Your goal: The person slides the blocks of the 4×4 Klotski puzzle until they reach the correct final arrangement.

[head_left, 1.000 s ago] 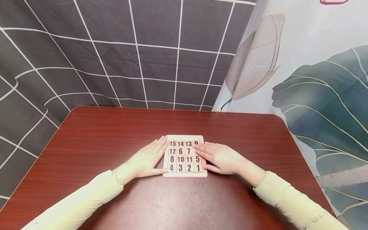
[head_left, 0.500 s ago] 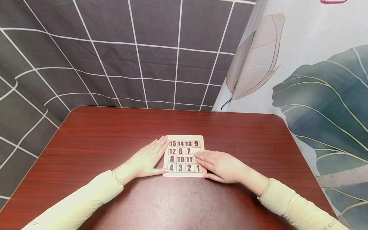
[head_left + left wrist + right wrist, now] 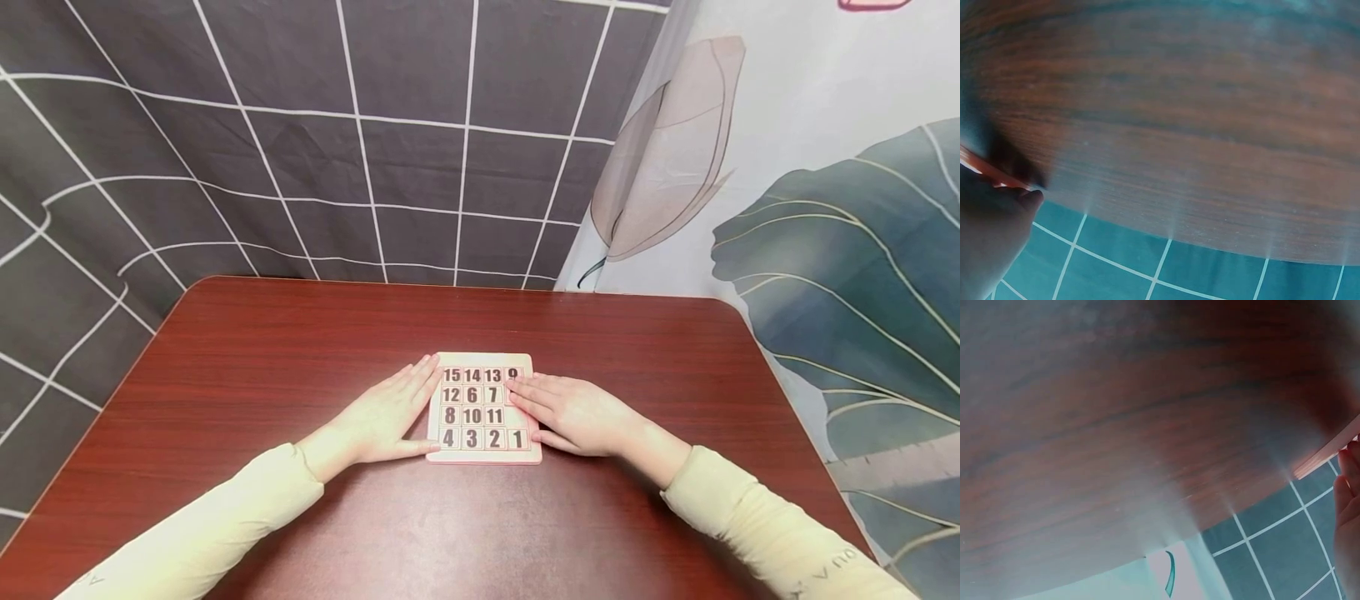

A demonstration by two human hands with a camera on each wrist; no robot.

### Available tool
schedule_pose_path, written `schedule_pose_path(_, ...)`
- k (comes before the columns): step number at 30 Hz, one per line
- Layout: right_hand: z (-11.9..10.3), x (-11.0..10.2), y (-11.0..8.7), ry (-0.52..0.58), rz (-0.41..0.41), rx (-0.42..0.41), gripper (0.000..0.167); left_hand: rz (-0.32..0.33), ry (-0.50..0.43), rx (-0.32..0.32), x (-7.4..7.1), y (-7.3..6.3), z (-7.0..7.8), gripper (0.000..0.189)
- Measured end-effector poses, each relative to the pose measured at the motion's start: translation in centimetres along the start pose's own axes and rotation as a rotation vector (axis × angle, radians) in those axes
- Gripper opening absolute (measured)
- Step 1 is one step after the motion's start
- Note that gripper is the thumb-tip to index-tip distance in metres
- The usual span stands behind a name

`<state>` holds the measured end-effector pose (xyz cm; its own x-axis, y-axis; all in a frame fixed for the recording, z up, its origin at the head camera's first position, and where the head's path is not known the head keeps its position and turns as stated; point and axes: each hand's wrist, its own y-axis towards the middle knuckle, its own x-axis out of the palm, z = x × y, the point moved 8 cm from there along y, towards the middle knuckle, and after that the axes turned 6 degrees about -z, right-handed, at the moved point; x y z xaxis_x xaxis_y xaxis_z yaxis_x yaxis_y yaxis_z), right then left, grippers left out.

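Observation:
A square number sliding puzzle (image 3: pixel 472 406) lies flat on the table, its printed tiles in a pale frame. My left hand (image 3: pixel 381 417) rests along its left edge, fingers straight and thumb at the lower left corner. On the other side my right hand (image 3: pixel 583 415) lays straight fingertips on the right column, just below the 9 tile (image 3: pixel 513 372), covering the tile there. The right thumb touches the right edge. A bare slot shows in that column above the 1 tile (image 3: pixel 517 439). Both wrist views catch only part of each hand and a puzzle side (image 3: pixel 1322 453).
The reddish-brown wooden table (image 3: pixel 322 325) has rounded far corners. Behind it hangs a dark grey cloth (image 3: pixel 412 158) with a white grid. A white curtain (image 3: pixel 810 100) with large leaf prints hangs at the right.
My right fingertips first slid down to the 5 tile, then back up the right column. The bare slot moved from the second row to the third. My left hand stayed still.

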<state>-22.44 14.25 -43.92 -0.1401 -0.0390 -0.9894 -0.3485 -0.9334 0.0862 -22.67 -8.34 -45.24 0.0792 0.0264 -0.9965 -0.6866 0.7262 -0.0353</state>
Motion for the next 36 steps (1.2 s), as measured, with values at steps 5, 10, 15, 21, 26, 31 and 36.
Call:
schedule_pose_path(5,-0.3,-0.2,-0.2,0.001,0.008,-0.006,0.06,0.004,0.001,0.005,0.0,0.1,0.0,0.103)
schedule_pose_path(10,-1.5,-0.7,-0.8,-0.004,0.033,-0.036,0.059,-0.002,0.006,-0.001,0.2,0.1,-0.1,0.103)
schedule_pose_path(15,-2.8,-1.3,-1.5,-0.02,0.061,-0.066,0.059,-0.013,0.005,-0.01,0.2,0.1,-0.2,0.103)
schedule_pose_path(21,-4.3,-1.3,-2.4,-0.017,0.068,-0.104,0.06,-0.017,0.001,-0.013,0.3,0.1,-0.3,0.103)
schedule_pose_path(26,-5.0,-0.9,-2.8,-0.024,0.05,-0.127,0.059,-0.013,0.003,-0.009,0.3,0.1,-0.2,0.103)
schedule_pose_path(31,-4.4,-0.7,-2.5,-0.037,0.039,-0.117,0.059,-0.001,0.004,-0.001,0.2,0.0,-0.2,0.105)
schedule_pose_path(36,-3.3,-0.6,-2.0,-0.036,0.051,-0.087,0.056,0.009,0.013,0.008,0.3,0.1,-0.1,0.105)
